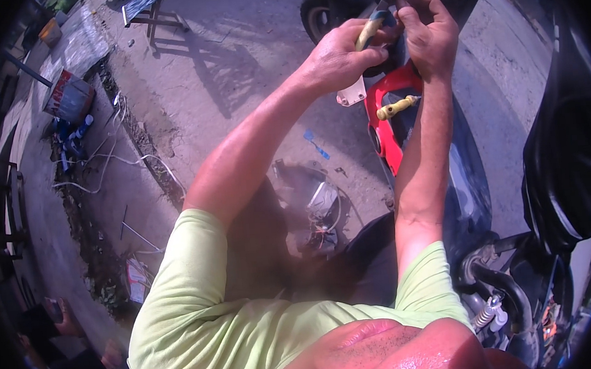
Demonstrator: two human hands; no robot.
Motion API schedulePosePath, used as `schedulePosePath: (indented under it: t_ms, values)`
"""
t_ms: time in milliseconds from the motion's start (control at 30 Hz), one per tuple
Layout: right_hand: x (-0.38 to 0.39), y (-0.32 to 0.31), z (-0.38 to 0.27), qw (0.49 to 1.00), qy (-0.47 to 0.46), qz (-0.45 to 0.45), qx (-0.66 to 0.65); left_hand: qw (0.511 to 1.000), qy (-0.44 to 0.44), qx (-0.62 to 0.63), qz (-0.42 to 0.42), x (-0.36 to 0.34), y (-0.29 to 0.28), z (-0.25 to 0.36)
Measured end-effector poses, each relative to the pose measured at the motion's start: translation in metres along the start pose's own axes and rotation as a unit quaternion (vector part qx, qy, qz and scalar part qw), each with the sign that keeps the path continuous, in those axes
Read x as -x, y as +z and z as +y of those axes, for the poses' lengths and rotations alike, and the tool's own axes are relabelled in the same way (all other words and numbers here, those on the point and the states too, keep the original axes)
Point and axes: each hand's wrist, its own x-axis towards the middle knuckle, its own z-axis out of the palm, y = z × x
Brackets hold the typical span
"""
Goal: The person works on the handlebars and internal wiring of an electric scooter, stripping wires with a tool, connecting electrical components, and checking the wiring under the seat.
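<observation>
Here, looking down from my head, both arms stretch far out in front of me over the scooter. My left hand (336,59) is clenched around a tool with a yellow and blue handle (370,31), the handle poking out between thumb and forefinger. My right hand (430,32) sits just beside it, touching it, its fingers (412,3) pinched on something small and dark at the tool's working end; I cannot tell what that piece is, as the hands cover it.

Right under my hands lies a red panel (388,113) of the scooter, with a pale tab (351,94) at its left edge. A yellow-handled screwdriver (398,107) rests across the red panel, untouched. To the right and nearer me runs the dark body of the scooter (471,193), and near my right elbow I see open frame tubes and a small spring (486,313), so the covers there look to be off already.

On the concrete ground (232,58) between my arms sits a loose tangle of wires (319,213). Far left there is a red-and-white bucket (67,96) and white cable (112,159) trailing in the dirt.

By my reckoning the stripping-down is well along, and the fiddly work at the far end is in hand but not finished.
</observation>
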Motion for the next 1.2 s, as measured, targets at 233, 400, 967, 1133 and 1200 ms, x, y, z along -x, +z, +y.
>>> schedulePosePath:
  t_ms: [233, 400, 967, 1133, 1200]
  values:
    - [0.000, -0.001, 0.005, 0.998, 0.006, 0.002, 0.056, 0.967, 0.032, -0.248, 0.048, -0.001, -0.002, 0.001]
    - [-0.001, 0.000, 0.004, 0.990, -0.008, -0.013, 0.141, 0.955, 0.049, -0.285, 0.065, 0.000, -0.006, -0.005]
    - [0.001, -0.003, -0.005, 0.996, 0.054, -0.014, 0.066, 0.947, 0.042, -0.316, 0.023, 0.004, -0.014, -0.002]
    - [-0.012, -0.019, -0.013, 0.993, 0.073, -0.068, 0.065, 0.980, 0.022, -0.192, -0.039, -0.002, -0.016, 0.001]
    - [-0.018, -0.022, -0.022, 0.990, 0.082, -0.089, 0.069, 0.981, 0.023, -0.191, -0.033, -0.003, -0.015, 0.004]
